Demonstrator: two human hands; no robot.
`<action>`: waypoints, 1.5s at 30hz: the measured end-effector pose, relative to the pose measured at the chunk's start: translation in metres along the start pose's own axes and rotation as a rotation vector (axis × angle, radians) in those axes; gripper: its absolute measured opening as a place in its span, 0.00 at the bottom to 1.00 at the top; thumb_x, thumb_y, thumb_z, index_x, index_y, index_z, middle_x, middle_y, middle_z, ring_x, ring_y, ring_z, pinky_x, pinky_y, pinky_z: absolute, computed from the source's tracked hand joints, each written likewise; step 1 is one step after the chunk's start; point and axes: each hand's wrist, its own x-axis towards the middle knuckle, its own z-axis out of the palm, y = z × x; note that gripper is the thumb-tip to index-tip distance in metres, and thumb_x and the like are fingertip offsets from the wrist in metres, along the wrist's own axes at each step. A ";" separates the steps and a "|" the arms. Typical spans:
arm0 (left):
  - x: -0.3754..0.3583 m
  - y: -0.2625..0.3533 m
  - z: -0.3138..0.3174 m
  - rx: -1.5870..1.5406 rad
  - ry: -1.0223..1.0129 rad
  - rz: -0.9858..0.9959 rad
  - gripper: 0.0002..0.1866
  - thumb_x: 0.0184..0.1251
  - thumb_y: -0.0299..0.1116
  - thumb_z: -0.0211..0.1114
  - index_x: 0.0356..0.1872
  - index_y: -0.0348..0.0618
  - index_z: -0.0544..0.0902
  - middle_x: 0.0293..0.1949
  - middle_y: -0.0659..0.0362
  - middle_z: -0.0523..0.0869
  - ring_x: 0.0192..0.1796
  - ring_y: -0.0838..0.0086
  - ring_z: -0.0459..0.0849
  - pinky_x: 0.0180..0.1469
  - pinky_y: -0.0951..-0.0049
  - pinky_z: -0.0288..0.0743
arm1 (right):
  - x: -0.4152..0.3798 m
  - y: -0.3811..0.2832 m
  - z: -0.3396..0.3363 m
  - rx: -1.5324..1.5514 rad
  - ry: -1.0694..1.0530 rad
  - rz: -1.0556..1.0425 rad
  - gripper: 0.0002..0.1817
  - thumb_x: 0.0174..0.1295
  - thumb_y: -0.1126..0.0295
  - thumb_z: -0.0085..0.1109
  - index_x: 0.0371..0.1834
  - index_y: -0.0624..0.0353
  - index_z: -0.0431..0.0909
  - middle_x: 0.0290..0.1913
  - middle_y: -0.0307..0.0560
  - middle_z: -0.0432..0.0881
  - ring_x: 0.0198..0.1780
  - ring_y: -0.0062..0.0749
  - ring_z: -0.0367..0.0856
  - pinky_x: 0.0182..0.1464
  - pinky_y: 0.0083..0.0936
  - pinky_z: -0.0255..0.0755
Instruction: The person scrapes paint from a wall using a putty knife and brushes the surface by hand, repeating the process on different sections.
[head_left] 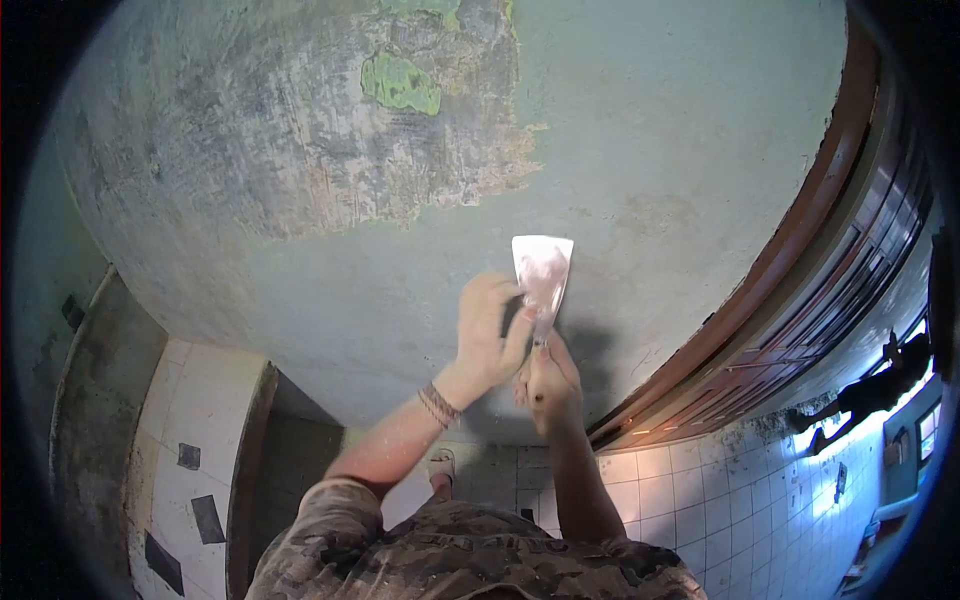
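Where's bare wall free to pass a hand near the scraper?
Free: smooth pale-green painted wall right of the metal putty scraper, up to the brown wooden door frame. Also below-left of the left hand. Crowded: both hands, right hand, at the handle; rough scraped patch above-left.

No readable text, label or number anywhere.

Single head view, close, facing wall, angled down over arms.

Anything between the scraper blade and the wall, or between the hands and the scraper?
Nothing visible. Both hands already grip the scraper: left hand beside the blade's base, right hand on the handle below. The blade lies flat against the bare painted wall, with no object between them.
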 end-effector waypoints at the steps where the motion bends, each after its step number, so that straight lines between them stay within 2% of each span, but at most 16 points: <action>1: 0.023 0.007 -0.006 0.080 -0.066 0.426 0.15 0.69 0.36 0.63 0.49 0.35 0.81 0.53 0.45 0.83 0.56 0.55 0.82 0.60 0.56 0.73 | 0.003 -0.009 0.007 -0.002 0.005 0.007 0.24 0.78 0.66 0.41 0.73 0.62 0.63 0.24 0.41 0.71 0.19 0.23 0.68 0.20 0.21 0.65; 3: 0.059 0.012 -0.008 0.028 -0.363 0.616 0.19 0.63 0.35 0.63 0.52 0.35 0.81 0.63 0.44 0.79 0.70 0.47 0.73 0.74 0.47 0.62 | 0.010 -0.024 0.017 -0.051 -0.113 -0.137 0.22 0.78 0.57 0.44 0.66 0.61 0.66 0.25 0.41 0.71 0.20 0.26 0.70 0.21 0.22 0.66; 4: 0.077 0.008 -0.005 0.023 -0.364 0.613 0.19 0.63 0.35 0.63 0.52 0.35 0.81 0.63 0.44 0.79 0.70 0.47 0.73 0.74 0.47 0.62 | 0.013 -0.026 0.013 -0.051 -0.130 -0.100 0.20 0.78 0.54 0.43 0.61 0.57 0.68 0.27 0.42 0.73 0.19 0.24 0.68 0.17 0.21 0.62; 6: 0.104 0.001 0.002 0.041 -0.546 0.784 0.17 0.60 0.37 0.62 0.46 0.37 0.82 0.65 0.46 0.78 0.73 0.48 0.71 0.78 0.47 0.57 | 0.023 -0.029 0.014 0.042 -0.117 -0.042 0.20 0.78 0.54 0.43 0.62 0.56 0.68 0.28 0.42 0.73 0.18 0.24 0.67 0.15 0.21 0.60; 9: 0.108 -0.019 0.012 0.096 -0.583 0.850 0.13 0.61 0.37 0.61 0.39 0.38 0.82 0.64 0.49 0.80 0.74 0.50 0.70 0.79 0.46 0.57 | 0.025 -0.029 0.024 0.170 -0.053 0.041 0.21 0.79 0.55 0.42 0.66 0.56 0.67 0.29 0.41 0.71 0.15 0.21 0.64 0.12 0.20 0.56; 14: 0.136 -0.021 0.020 -0.048 -0.451 0.864 0.09 0.62 0.32 0.55 0.29 0.41 0.81 0.53 0.50 0.87 0.69 0.50 0.77 0.77 0.46 0.60 | 0.035 -0.059 0.056 0.186 0.032 0.007 0.21 0.80 0.58 0.42 0.67 0.58 0.66 0.28 0.40 0.70 0.13 0.19 0.61 0.12 0.18 0.54; 16: 0.160 -0.009 0.021 -0.039 -0.277 0.932 0.03 0.49 0.30 0.62 0.23 0.43 0.78 0.47 0.53 0.85 0.64 0.53 0.79 0.76 0.49 0.64 | 0.049 -0.078 0.058 0.200 0.003 -0.006 0.21 0.79 0.60 0.42 0.69 0.59 0.65 0.26 0.39 0.68 0.13 0.19 0.61 0.12 0.18 0.53; 19: 0.147 -0.016 0.028 -0.101 -0.279 0.884 0.03 0.49 0.31 0.62 0.22 0.45 0.78 0.46 0.55 0.85 0.65 0.55 0.79 0.76 0.50 0.64 | 0.044 -0.079 0.053 0.065 0.034 0.047 0.24 0.78 0.63 0.43 0.73 0.59 0.63 0.25 0.39 0.68 0.13 0.18 0.60 0.12 0.17 0.53; 20: 0.129 -0.019 0.027 -0.112 -0.342 0.774 0.04 0.48 0.32 0.63 0.22 0.46 0.78 0.45 0.57 0.85 0.65 0.57 0.79 0.76 0.50 0.64 | 0.037 -0.066 0.048 0.064 0.035 0.053 0.24 0.78 0.63 0.43 0.73 0.59 0.63 0.25 0.39 0.68 0.13 0.18 0.60 0.12 0.17 0.53; 21: 0.115 -0.025 0.029 -0.110 -0.338 0.771 0.04 0.48 0.32 0.63 0.22 0.46 0.78 0.45 0.57 0.85 0.65 0.57 0.79 0.76 0.50 0.64 | 0.030 -0.047 0.039 0.119 0.060 0.070 0.24 0.78 0.63 0.43 0.73 0.59 0.63 0.25 0.39 0.69 0.13 0.18 0.60 0.12 0.18 0.53; 23: 0.103 -0.036 0.033 -0.050 -0.414 0.785 0.08 0.52 0.34 0.55 0.23 0.43 0.80 0.48 0.53 0.88 0.67 0.54 0.80 0.76 0.48 0.64 | 0.031 -0.041 0.036 0.180 0.083 0.076 0.24 0.78 0.63 0.43 0.73 0.59 0.63 0.25 0.39 0.69 0.12 0.17 0.59 0.12 0.18 0.53; 28: 0.172 -0.004 0.024 -0.081 -0.286 0.917 0.11 0.58 0.33 0.49 0.26 0.43 0.80 0.47 0.53 0.88 0.66 0.54 0.81 0.74 0.47 0.67 | 0.045 -0.096 0.070 0.144 0.045 0.013 0.26 0.79 0.62 0.42 0.77 0.54 0.60 0.24 0.37 0.69 0.12 0.17 0.60 0.12 0.18 0.53; 35: 0.147 -0.018 0.021 -0.102 -0.367 0.804 0.14 0.64 0.36 0.48 0.26 0.44 0.80 0.48 0.53 0.88 0.64 0.54 0.82 0.72 0.47 0.68 | 0.035 -0.068 0.065 0.126 0.096 0.039 0.24 0.80 0.59 0.43 0.73 0.56 0.64 0.25 0.37 0.68 0.13 0.16 0.60 0.11 0.17 0.51; 37: 0.196 0.002 0.018 -0.045 -0.205 0.926 0.14 0.64 0.36 0.48 0.26 0.45 0.81 0.47 0.53 0.88 0.63 0.55 0.83 0.72 0.48 0.69 | 0.046 -0.093 0.076 0.137 0.037 -0.001 0.24 0.80 0.59 0.43 0.74 0.56 0.63 0.24 0.37 0.68 0.13 0.16 0.61 0.11 0.17 0.52; 40: 0.220 0.016 0.009 -0.023 -0.182 1.014 0.15 0.64 0.37 0.48 0.26 0.45 0.82 0.46 0.53 0.89 0.64 0.55 0.83 0.72 0.50 0.69 | 0.062 -0.126 0.091 0.145 -0.071 -0.071 0.25 0.80 0.59 0.42 0.75 0.56 0.62 0.24 0.36 0.67 0.14 0.16 0.62 0.12 0.17 0.53; 45: 0.147 -0.011 0.018 -0.054 -0.239 0.867 0.20 0.68 0.41 0.44 0.26 0.44 0.82 0.44 0.51 0.89 0.62 0.54 0.84 0.70 0.49 0.70 | 0.036 -0.081 0.070 0.110 0.062 0.085 0.26 0.79 0.56 0.46 0.75 0.53 0.62 0.25 0.37 0.67 0.14 0.16 0.62 0.13 0.15 0.54</action>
